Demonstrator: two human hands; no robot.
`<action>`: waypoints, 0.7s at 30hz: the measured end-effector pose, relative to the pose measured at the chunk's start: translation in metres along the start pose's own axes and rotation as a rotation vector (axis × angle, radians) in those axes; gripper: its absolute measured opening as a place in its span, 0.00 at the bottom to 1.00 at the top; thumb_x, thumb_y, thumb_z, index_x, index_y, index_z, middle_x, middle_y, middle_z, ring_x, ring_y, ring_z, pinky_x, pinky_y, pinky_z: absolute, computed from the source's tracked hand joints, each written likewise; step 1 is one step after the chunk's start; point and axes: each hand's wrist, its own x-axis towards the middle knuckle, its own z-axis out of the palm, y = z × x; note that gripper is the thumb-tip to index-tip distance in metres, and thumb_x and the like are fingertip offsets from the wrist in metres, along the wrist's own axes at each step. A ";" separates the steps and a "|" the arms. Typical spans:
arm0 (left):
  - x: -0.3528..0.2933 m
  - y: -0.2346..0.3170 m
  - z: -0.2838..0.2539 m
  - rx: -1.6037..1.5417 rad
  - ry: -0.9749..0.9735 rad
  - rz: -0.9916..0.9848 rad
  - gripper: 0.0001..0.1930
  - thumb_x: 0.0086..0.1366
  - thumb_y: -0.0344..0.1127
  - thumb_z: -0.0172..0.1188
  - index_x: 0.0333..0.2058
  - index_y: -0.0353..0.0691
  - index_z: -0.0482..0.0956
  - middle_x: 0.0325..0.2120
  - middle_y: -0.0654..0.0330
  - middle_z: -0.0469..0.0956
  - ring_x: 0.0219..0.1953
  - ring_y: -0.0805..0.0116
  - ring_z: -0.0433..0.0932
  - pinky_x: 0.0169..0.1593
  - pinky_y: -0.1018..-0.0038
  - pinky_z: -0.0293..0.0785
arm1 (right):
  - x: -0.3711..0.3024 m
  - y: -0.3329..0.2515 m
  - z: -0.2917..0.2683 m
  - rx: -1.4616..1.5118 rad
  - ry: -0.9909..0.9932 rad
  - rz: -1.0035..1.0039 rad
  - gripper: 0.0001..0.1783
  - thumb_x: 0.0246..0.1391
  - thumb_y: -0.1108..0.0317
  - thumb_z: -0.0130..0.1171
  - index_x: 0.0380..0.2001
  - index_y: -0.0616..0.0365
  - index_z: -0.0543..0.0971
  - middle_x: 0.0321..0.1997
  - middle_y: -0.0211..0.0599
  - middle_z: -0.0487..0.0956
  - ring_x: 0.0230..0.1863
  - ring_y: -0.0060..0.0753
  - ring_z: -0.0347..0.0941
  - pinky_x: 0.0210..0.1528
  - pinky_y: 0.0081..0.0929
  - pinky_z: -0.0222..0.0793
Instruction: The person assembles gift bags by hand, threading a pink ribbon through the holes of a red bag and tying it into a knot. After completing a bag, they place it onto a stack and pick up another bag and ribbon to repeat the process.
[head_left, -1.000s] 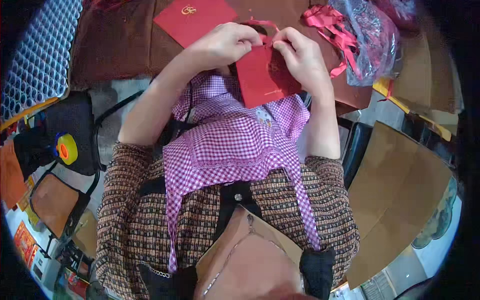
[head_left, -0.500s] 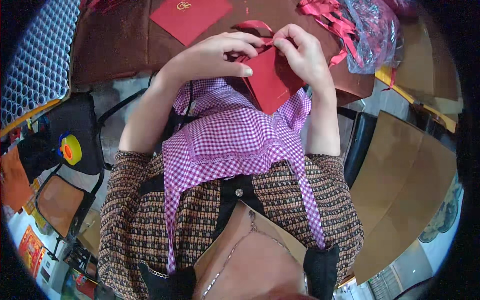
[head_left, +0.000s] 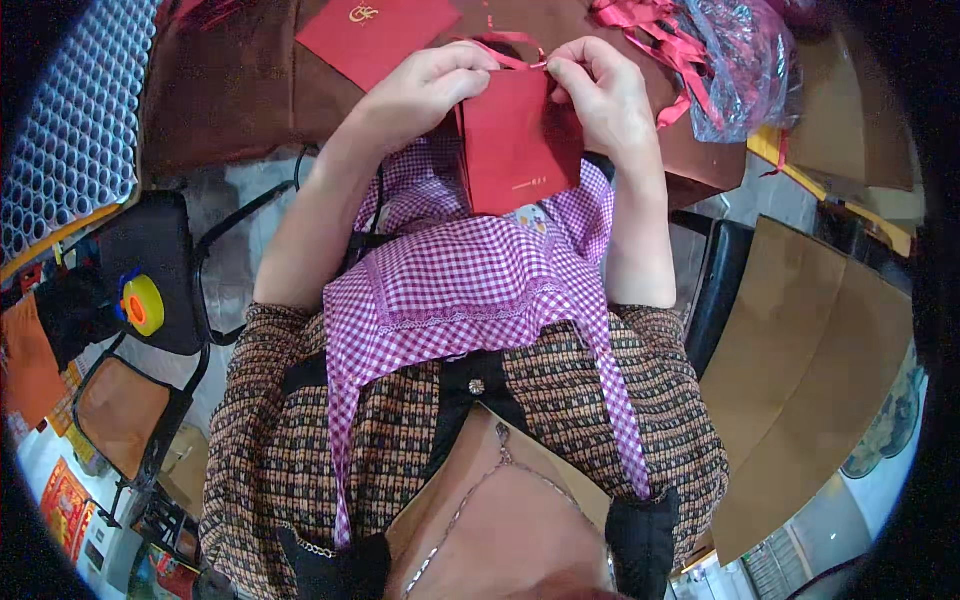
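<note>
A small red paper gift bag hangs upright between my hands at the near edge of the table. My left hand is closed on its upper left corner, thumb at the front. With thumb and forefinger, my right hand pinches the red ribbon handle at the top right of the bag. The ribbon arches above the bag's rim from one hand to the other. What the left fingers do behind the bag is hidden.
On the brown-covered table lies another red bag, flat. A heap of red ribbons lies at the right beside a clear plastic bag. Cardboard leans at right; a black chair holding a tape roll stands left.
The bag has swung from tilted to upright and shifted left. My left hand has moved left from the ribbon to the bag's upper corner; my right hand stays near the handle.
</note>
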 end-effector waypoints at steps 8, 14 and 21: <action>-0.002 -0.013 -0.006 -0.151 -0.032 -0.102 0.12 0.63 0.32 0.48 0.40 0.32 0.75 0.36 0.65 0.75 0.40 0.78 0.70 0.47 0.79 0.65 | -0.003 0.007 0.017 -0.095 0.089 -0.043 0.07 0.54 0.70 0.55 0.32 0.64 0.77 0.25 0.29 0.77 0.23 0.17 0.71 0.28 0.16 0.68; -0.005 -0.018 -0.006 -0.217 -0.009 -0.166 0.12 0.63 0.33 0.49 0.41 0.33 0.75 0.35 0.66 0.75 0.38 0.79 0.70 0.45 0.80 0.66 | -0.015 0.007 0.037 -0.242 0.355 -0.498 0.05 0.50 0.76 0.57 0.31 0.65 0.76 0.32 0.38 0.78 0.30 0.32 0.75 0.35 0.25 0.71; -0.006 -0.022 -0.007 -0.225 0.019 -0.178 0.12 0.63 0.33 0.49 0.40 0.33 0.75 0.33 0.67 0.74 0.37 0.79 0.70 0.43 0.81 0.66 | -0.025 0.010 0.051 -0.434 0.348 -0.512 0.04 0.48 0.74 0.59 0.28 0.60 0.74 0.28 0.40 0.77 0.30 0.42 0.74 0.34 0.34 0.69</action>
